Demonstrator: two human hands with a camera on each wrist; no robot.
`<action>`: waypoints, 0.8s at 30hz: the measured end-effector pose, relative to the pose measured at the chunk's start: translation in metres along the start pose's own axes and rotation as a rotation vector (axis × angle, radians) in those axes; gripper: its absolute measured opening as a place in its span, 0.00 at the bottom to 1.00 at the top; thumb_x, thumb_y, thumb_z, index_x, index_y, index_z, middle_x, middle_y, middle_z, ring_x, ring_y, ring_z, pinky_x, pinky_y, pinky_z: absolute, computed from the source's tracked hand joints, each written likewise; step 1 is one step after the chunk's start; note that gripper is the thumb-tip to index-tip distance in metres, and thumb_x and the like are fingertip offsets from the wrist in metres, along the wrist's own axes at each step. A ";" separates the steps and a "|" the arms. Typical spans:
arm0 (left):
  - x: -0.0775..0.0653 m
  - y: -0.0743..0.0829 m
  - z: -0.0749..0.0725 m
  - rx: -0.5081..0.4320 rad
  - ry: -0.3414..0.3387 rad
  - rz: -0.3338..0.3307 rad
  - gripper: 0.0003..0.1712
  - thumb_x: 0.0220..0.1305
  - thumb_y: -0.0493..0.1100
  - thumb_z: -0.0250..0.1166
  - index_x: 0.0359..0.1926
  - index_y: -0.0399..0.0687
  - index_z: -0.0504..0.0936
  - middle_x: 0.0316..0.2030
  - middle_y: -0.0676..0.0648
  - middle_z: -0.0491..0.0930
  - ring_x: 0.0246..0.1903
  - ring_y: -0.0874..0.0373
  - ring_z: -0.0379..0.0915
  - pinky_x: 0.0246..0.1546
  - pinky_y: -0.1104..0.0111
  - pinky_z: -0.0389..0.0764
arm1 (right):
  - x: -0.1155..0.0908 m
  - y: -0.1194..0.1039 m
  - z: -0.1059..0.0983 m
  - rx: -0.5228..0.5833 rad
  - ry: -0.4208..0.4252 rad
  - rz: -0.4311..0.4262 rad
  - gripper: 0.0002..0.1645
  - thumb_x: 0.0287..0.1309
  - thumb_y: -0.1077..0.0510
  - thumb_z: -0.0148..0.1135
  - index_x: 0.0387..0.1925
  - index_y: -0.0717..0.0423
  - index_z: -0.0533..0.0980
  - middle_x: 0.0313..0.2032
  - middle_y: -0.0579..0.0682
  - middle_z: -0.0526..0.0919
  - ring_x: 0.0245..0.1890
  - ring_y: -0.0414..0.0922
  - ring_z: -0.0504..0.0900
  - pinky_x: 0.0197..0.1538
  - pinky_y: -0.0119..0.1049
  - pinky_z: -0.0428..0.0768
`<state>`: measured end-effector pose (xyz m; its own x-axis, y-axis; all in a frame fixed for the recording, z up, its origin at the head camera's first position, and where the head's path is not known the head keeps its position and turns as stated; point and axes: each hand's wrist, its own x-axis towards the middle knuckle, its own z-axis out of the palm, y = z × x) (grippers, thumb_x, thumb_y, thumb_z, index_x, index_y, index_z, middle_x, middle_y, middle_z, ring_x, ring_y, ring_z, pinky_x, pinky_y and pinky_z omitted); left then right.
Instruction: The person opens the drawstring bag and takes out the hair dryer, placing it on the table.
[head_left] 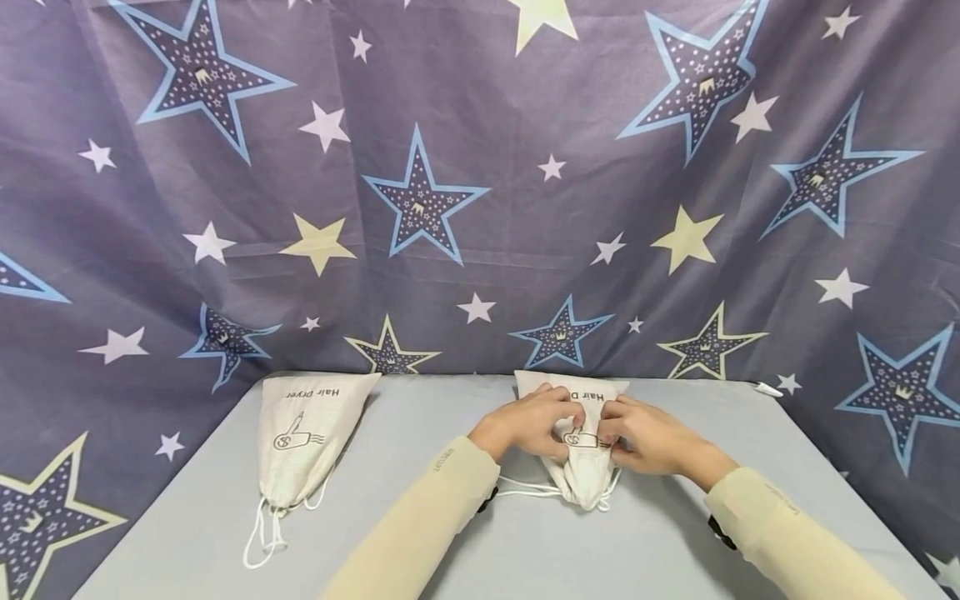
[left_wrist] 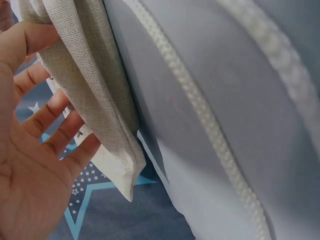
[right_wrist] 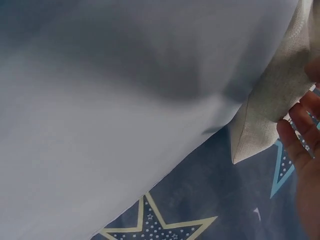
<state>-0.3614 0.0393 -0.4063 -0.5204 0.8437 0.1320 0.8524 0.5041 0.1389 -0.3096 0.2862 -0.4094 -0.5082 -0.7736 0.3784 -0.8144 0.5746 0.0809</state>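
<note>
A cream cloth drawstring bag (head_left: 583,479) printed "Hair Dryer" with a dryer drawing lies on the table at right of centre, its gathered mouth and white cords toward me. My left hand (head_left: 534,419) grips its left side, fingers bent over the printed face. On the opposite side my right hand (head_left: 651,435) holds the cloth with curled fingers. Up close in the left wrist view, the thumb and fingertips (left_wrist: 91,145) meet the folded edge of the bag (left_wrist: 95,75). The right wrist view has fingers (right_wrist: 292,142) against the bag's side (right_wrist: 265,115). What lies inside is hidden.
A second matching drawstring bag (head_left: 303,442) lies at the left of the grey table (head_left: 420,492), its cords (head_left: 262,537) trailing toward me. A star-patterned curtain (head_left: 480,167) rises behind the table. A small white object (head_left: 767,389) sits at the far right corner.
</note>
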 end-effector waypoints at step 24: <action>0.043 0.017 0.009 0.053 -0.025 0.017 0.21 0.53 0.53 0.72 0.47 0.66 0.76 0.47 0.57 0.71 0.47 0.60 0.64 0.43 0.74 0.69 | -0.032 0.022 -0.011 -0.003 0.033 0.010 0.07 0.44 0.59 0.65 0.25 0.41 0.76 0.34 0.39 0.76 0.37 0.38 0.71 0.43 0.41 0.77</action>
<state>-0.3684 0.0856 -0.4072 -0.5051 0.8561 0.1090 0.8628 0.4984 0.0843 -0.3084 0.3265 -0.4094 -0.5067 -0.7586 0.4096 -0.8084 0.5832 0.0801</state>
